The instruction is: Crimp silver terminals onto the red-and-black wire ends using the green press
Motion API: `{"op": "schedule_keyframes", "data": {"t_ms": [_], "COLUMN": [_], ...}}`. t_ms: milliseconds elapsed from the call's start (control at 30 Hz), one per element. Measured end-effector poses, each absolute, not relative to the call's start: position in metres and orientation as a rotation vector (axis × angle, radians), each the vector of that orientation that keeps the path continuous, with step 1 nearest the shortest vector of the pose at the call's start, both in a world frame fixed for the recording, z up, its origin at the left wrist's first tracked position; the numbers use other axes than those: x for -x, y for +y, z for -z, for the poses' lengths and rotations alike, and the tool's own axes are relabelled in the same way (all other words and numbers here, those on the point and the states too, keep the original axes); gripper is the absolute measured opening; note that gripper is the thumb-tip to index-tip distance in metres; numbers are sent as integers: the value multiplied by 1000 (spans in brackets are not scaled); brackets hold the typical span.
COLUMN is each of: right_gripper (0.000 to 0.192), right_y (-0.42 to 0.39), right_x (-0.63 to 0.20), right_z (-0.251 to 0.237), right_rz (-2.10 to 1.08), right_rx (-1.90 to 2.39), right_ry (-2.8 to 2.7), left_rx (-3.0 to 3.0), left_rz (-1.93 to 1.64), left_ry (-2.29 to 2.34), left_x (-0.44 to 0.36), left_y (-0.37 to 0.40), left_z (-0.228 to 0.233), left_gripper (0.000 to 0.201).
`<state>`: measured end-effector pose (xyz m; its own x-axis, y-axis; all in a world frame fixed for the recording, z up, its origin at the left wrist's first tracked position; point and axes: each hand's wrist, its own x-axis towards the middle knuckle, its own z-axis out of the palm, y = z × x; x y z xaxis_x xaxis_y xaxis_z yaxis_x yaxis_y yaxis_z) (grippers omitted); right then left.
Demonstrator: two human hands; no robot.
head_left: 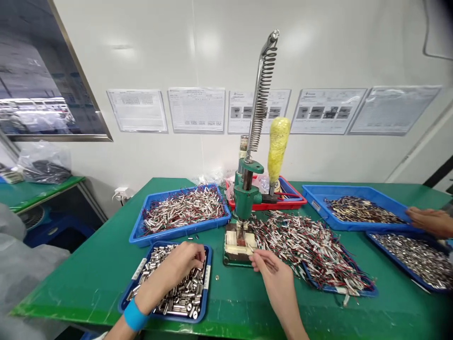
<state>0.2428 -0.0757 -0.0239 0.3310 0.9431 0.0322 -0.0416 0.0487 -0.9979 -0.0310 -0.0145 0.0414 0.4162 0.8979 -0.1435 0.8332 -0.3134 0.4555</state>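
Note:
My left hand point(186, 262), with a blue band on the wrist, reaches into a small blue tray point(123, 298) of shiny metal cylinders point(180, 297). Its fingers are curled together over the cylinders, and what lies between them is hidden. My right hand point(274, 271) is closed in a pinch at the front of the green hand press point(244, 198). A thin, pale piece point(251, 249) shows at its fingertips, too small to name, beside the press's cream-coloured base block point(231, 243). The press's yellow-wrapped lever handle point(279, 148) stands upright.
White parts with red and dark wires fill a blue tray point(133, 236) behind the left hand and form a heap point(304, 245) at right. Another person's hand point(430, 221) is at the far-right blue tray point(318, 196). A small brass-coloured ring point(217, 277) lies on the green table point(95, 269).

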Motion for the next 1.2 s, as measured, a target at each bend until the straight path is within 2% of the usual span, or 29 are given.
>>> {"op": "schedule_keyframes", "data": {"t_ms": [300,533,833,1200], "right_gripper": [37,25,26,35], "right_y": [-26,-28,-23,-17], "right_x": [-209,-211,-214,-212], "right_z": [-1,13,24,46], "right_rz": [-712,-258,-154,-40], "right_rx": [1380,1749,1758,1603], "right_ry": [-1009,-1343,-1438,-1396], "left_rx": [-2008,-1533,-1406,-1422], "left_rz": [-604,-928,-1131,-1260], "left_ry": [1357,1141,1036,1109], "left_x": [27,-15,-89,-96], "left_y": [-23,-7,28,24], "left_z": [-58,-59,-34,-25], "left_gripper": [24,27,44,37]}}
